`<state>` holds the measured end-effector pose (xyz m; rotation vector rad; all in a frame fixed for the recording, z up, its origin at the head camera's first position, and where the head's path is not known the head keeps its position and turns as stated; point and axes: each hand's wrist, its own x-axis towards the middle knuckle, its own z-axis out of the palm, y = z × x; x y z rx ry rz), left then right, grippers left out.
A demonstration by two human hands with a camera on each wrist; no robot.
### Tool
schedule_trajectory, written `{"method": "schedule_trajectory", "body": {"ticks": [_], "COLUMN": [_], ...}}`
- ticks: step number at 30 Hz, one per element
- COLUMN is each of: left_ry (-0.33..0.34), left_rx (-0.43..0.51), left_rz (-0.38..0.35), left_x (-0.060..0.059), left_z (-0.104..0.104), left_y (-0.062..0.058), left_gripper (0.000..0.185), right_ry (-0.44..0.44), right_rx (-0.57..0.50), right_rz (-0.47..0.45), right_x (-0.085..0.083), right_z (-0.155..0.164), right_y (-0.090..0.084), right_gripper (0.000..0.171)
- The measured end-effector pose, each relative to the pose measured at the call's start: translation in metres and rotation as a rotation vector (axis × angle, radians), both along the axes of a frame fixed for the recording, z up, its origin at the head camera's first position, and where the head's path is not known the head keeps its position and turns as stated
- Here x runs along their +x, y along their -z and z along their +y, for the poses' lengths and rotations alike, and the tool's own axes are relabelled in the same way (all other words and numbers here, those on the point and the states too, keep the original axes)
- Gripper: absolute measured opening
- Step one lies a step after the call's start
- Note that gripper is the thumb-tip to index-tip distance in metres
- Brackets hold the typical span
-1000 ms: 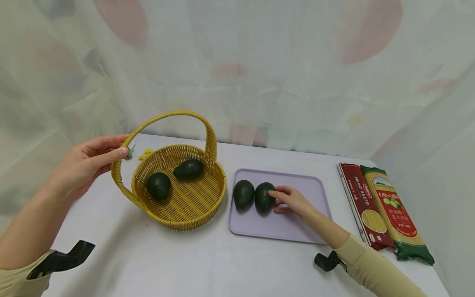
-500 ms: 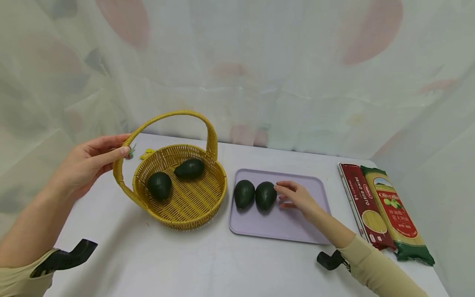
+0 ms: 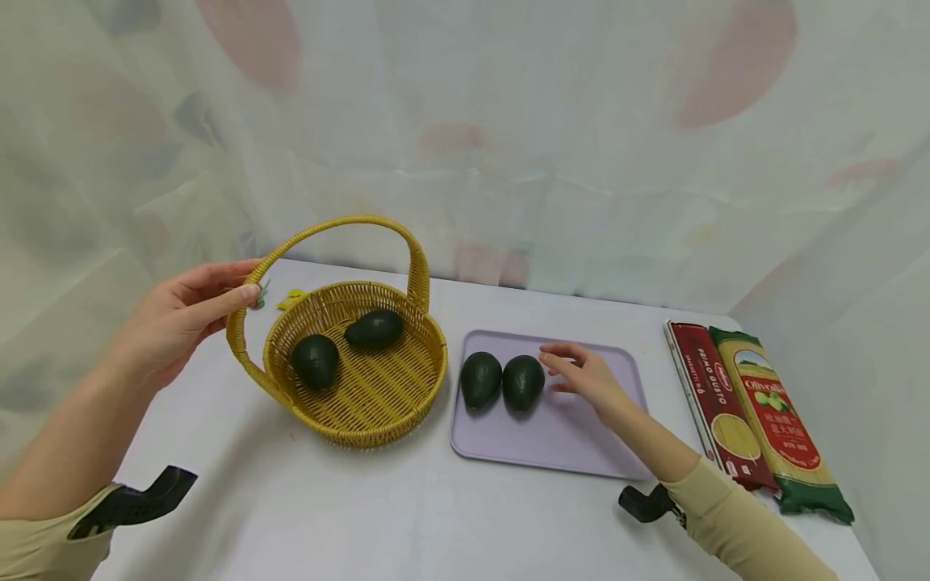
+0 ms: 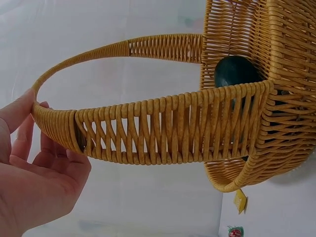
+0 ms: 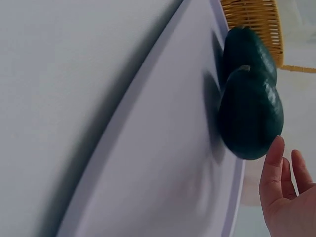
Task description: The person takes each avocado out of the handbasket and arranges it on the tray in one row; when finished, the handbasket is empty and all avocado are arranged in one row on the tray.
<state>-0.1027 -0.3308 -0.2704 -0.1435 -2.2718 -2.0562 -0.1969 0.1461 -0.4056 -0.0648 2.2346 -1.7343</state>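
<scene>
My left hand (image 3: 192, 319) grips the arched handle of a yellow woven basket (image 3: 363, 432), with the thumb and fingers around its left side; the left wrist view shows this hand (image 4: 44, 173) at the handle (image 4: 163, 131) up close. One avocado (image 3: 316, 361) lies at the left inside the basket and another avocado (image 3: 374, 330) farther back. On a lilac tray (image 3: 552, 448) two more avocados sit side by side, a left one (image 3: 481, 380) and a right one (image 3: 523, 382). My right hand (image 3: 584, 378) is just right of the right avocado, fingers relaxed, holding nothing.
Right of the tray lie a red spaghetti pack (image 3: 719, 403) and a green-and-yellow pasta bag (image 3: 781, 420). Behind the basket are a small yellow item (image 3: 292, 299) and a small red-and-green one (image 3: 260, 298). A pale patterned curtain (image 3: 465, 145) hangs along the table's back edge.
My right hand has let go of the right avocado on the tray and moved slightly right and back. My left hand still holds the basket handle.
</scene>
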Motion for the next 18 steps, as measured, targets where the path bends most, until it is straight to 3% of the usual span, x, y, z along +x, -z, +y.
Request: {"method": "schedule_trajectory", "body": {"ticks": [4, 8, 14, 18], "left_ry": [-0.012, -0.069, -0.071, -0.091], "left_rx": [-0.002, -0.038, -0.02, -0.086], "left_rz": [0.031, 0.07, 0.135, 0.131], "left_x": [0.002, 0.005, 0.007, 0.01], "left_z": [0.002, 0.004, 0.006, 0.005], "left_y": [0.002, 0.004, 0.007, 0.008], "left_gripper": [0.032, 0.032, 0.032, 0.032], "right_ry": [-0.023, -0.058, -0.125, -0.162], "right_rx": [-0.003, -0.01, -0.031, -0.047], "right_rz": [0.037, 0.059, 0.087, 0.098], "right_x": [0.002, 0.005, 0.007, 0.007], "right_z": [-0.004, -0.01, -0.023, -0.033], "right_y": [-0.007, -0.012, -0.016, -0.02], "right_gripper": [0.05, 0.047, 0.043, 0.039]}}
